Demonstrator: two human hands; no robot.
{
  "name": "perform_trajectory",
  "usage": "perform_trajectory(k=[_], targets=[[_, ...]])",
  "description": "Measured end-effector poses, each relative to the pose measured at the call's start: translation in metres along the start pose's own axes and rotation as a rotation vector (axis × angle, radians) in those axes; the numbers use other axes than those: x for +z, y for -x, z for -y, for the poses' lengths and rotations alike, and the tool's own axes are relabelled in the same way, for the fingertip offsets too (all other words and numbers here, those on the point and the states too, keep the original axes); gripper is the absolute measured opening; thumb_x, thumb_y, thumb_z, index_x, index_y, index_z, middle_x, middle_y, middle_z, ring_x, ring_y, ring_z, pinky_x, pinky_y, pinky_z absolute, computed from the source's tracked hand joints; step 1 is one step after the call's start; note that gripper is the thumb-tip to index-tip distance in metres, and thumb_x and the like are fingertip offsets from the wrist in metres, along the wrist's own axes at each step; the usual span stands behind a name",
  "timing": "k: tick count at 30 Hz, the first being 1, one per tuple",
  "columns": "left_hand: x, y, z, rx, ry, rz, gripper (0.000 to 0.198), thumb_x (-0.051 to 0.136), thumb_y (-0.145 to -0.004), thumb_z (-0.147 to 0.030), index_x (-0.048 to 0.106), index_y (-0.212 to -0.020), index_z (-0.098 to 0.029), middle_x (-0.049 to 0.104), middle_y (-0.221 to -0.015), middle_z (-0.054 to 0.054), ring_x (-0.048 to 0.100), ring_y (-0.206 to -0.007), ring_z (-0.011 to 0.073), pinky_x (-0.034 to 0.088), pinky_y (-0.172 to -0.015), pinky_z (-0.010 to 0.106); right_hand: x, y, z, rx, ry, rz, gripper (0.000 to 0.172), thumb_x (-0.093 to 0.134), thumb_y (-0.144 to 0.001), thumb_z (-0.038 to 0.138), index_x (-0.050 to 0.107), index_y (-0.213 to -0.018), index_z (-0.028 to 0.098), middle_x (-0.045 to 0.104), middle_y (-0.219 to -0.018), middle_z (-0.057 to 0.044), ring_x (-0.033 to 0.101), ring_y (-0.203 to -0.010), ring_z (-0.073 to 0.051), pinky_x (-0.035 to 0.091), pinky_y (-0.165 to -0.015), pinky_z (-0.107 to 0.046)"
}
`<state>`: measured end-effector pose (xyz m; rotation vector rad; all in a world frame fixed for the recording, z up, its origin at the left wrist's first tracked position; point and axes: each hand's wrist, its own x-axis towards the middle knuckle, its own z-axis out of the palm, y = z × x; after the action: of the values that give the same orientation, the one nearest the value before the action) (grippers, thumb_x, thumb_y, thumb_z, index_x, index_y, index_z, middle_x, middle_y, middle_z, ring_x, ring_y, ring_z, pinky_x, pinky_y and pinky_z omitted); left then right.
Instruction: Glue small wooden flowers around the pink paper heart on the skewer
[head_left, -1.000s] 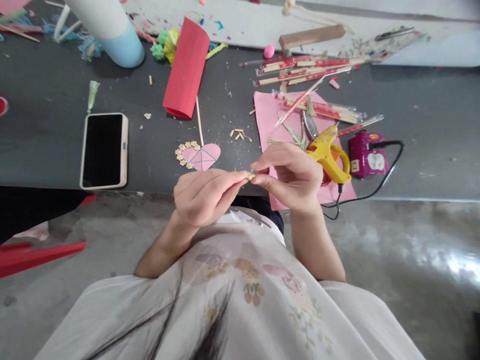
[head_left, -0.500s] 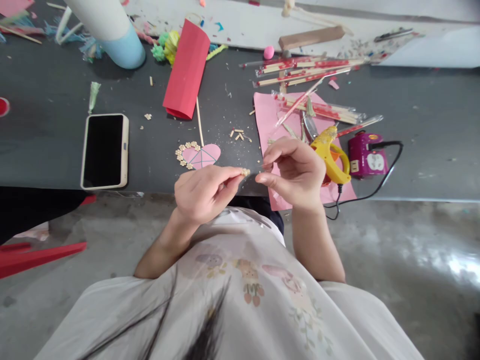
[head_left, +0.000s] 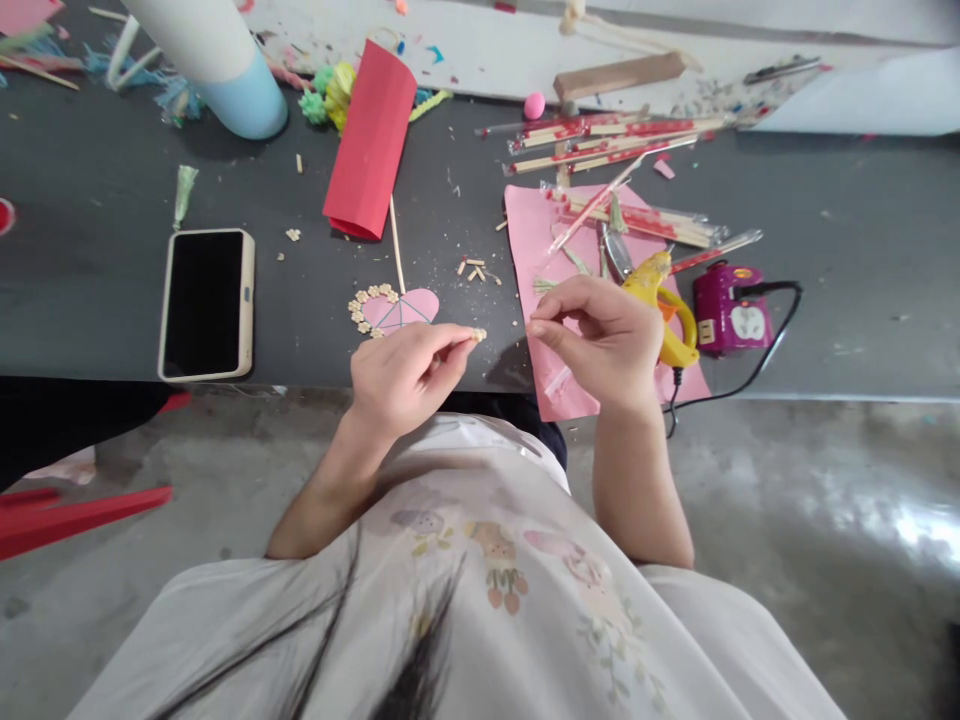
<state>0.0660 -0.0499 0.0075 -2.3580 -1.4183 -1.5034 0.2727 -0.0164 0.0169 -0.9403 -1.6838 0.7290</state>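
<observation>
Between the thumb and forefinger of my left hand [head_left: 405,375] is a small cream flower piece [head_left: 478,335]. My right hand [head_left: 600,335] is apart from it, thumb and forefinger pinched together; what they hold, if anything, is too fine to make out. Just beyond my left hand lies a pink heart [head_left: 420,305] on a stick [head_left: 397,245], with lines drawn across it and small flower pieces [head_left: 358,307] along its left edge. My left hand hides part of its lower edge. Behind my right hand, a yellow glue gun [head_left: 679,350] rests on pink paper [head_left: 529,235].
A phone [head_left: 204,305] lies at the left, below a tumbler [head_left: 247,95]. Folded red paper [head_left: 371,140] covers part of the stick. Wrapped sticks [head_left: 600,140] lie at the back right. A purple box [head_left: 731,310] has a black cable. Small stick bits [head_left: 472,268] lie mid-table.
My hands have drawn apart: the left shifted slightly left with the flower piece, the right slightly right. The right thumb and forefinger have closed together.
</observation>
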Motion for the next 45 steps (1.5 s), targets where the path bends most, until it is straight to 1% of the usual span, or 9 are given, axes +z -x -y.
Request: perform_trajectory(k=[4, 9, 14, 18, 28, 32, 35, 40, 45], targets=[[-0.002, -0.001, 0.0, 0.033, 0.005, 0.006, 0.006, 0.069, -0.085, -0.015, 0.07, -0.086, -0.021, 0.073, -0.066, -0.006, 0.055, -0.046, 0.004, 0.043, -0.05, 0.017, 0.001, 0.001, 0.001, -0.037, -0.048, 0.049, 0.006, 0.076, -0.081, 0.018, 0.073, -0.08, 0.023, 0.07, -0.075, 0.002, 0.062, -0.068, -0.012, 0.049, -0.063, -0.029], [-0.004, -0.002, 0.001, 0.079, -0.019, 0.047, 0.006, 0.067, -0.087, -0.019, 0.071, -0.085, -0.023, 0.072, -0.064, -0.005, 0.057, -0.047, 0.0052, 0.043, -0.048, 0.019, 0.005, 0.0, 0.005, -0.095, -0.066, 0.114, 0.008, 0.074, -0.085, 0.019, 0.076, -0.09, 0.025, 0.075, -0.082, 0.001, 0.067, -0.074, -0.013, 0.053, -0.068, -0.028], [-0.003, -0.003, 0.002, 0.169, 0.045, 0.025, 0.009, 0.068, -0.086, -0.014, 0.07, -0.088, -0.022, 0.075, -0.07, -0.004, 0.061, -0.051, 0.0056, 0.046, -0.052, 0.018, 0.009, -0.002, 0.01, -0.133, -0.033, 0.158, 0.005, 0.074, -0.086, 0.027, 0.079, -0.088, 0.025, 0.074, -0.079, 0.0, 0.066, -0.071, -0.013, 0.054, -0.067, -0.028], [-0.002, -0.003, 0.002, 0.19, 0.053, 0.011, 0.009, 0.069, -0.085, -0.012, 0.068, -0.09, -0.019, 0.076, -0.072, -0.003, 0.063, -0.054, 0.0056, 0.047, -0.054, 0.017, 0.009, -0.002, 0.011, -0.117, -0.029, 0.17, 0.007, 0.074, -0.086, 0.028, 0.079, -0.09, 0.026, 0.073, -0.08, 0.0, 0.066, -0.073, -0.013, 0.054, -0.068, -0.028], [-0.001, -0.004, 0.001, 0.197, 0.021, -0.025, 0.01, 0.07, -0.084, -0.011, 0.069, -0.091, -0.018, 0.076, -0.072, -0.003, 0.065, -0.055, 0.0062, 0.047, -0.056, 0.018, 0.008, -0.002, 0.012, -0.126, -0.051, 0.208, 0.009, 0.072, -0.087, 0.028, 0.078, -0.093, 0.024, 0.073, -0.083, -0.002, 0.064, -0.071, -0.013, 0.053, -0.065, -0.028], [-0.002, -0.003, -0.001, 0.133, -0.001, -0.005, 0.006, 0.07, -0.084, -0.013, 0.069, -0.087, -0.019, 0.074, -0.067, -0.004, 0.061, -0.051, 0.0056, 0.044, -0.052, 0.018, 0.008, -0.001, 0.013, -0.145, 0.017, 0.221, 0.011, 0.07, -0.089, 0.03, 0.077, -0.095, 0.025, 0.071, -0.084, -0.002, 0.064, -0.072, -0.013, 0.053, -0.064, -0.028], [-0.003, -0.003, -0.002, 0.097, -0.013, 0.025, 0.004, 0.069, -0.085, -0.015, 0.07, -0.085, -0.019, 0.074, -0.067, -0.004, 0.061, -0.051, 0.0055, 0.044, -0.053, 0.018, 0.007, -0.002, 0.014, -0.146, 0.037, 0.232, 0.011, 0.07, -0.089, 0.029, 0.076, -0.096, 0.024, 0.07, -0.085, -0.002, 0.063, -0.072, -0.013, 0.053, -0.063, -0.027], [-0.003, -0.002, -0.002, 0.086, 0.002, 0.021, 0.006, 0.07, -0.084, -0.014, 0.07, -0.087, -0.019, 0.075, -0.07, -0.004, 0.062, -0.053, 0.0054, 0.045, -0.055, 0.017, 0.005, -0.002, 0.013, -0.107, 0.013, 0.197, 0.014, 0.076, -0.084, 0.032, 0.075, -0.096, 0.024, 0.07, -0.084, -0.001, 0.061, -0.069, -0.013, 0.052, -0.063, -0.028], [-0.003, -0.001, -0.001, 0.086, 0.004, 0.026, 0.006, 0.069, -0.085, -0.014, 0.07, -0.087, -0.019, 0.075, -0.069, -0.004, 0.062, -0.053, 0.0056, 0.044, -0.054, 0.018, 0.006, -0.001, 0.012, -0.116, -0.016, 0.229, 0.014, 0.077, -0.084, 0.03, 0.075, -0.095, 0.022, 0.07, -0.085, -0.002, 0.061, -0.07, -0.012, 0.052, -0.064, -0.027]])
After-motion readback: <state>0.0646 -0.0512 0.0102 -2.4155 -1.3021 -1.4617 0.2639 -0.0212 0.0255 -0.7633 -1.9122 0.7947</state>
